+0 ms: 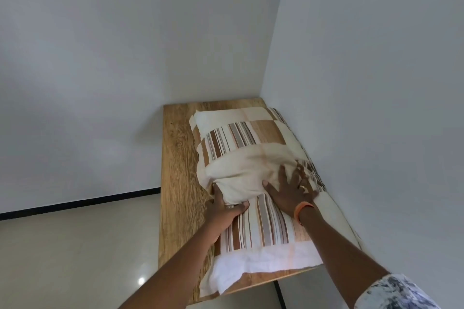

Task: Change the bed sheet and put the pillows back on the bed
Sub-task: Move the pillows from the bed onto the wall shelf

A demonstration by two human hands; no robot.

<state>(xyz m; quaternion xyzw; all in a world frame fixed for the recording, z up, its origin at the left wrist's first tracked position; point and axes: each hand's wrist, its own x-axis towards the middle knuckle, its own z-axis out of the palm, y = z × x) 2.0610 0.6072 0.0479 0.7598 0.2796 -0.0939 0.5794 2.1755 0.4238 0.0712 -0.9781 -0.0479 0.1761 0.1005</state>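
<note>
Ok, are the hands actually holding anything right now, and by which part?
The left hand grips the cream bundle at its near left end. The right hand only presses flat on the bundle's top.

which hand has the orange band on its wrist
The right hand, lying flat with fingers spread on the striped bedding. The left hand has a bare wrist and grips the cream fold's edge.

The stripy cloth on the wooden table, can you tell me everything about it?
The stripy cloth is soft fabric with cream patches and brown, grey and white stripes. It lies bunched and partly folded on the wooden table, close to the right wall, with a white edge hanging over the near end. The left hand grips a cream fold, and the right hand presses flat on top, fingers spread.
</note>
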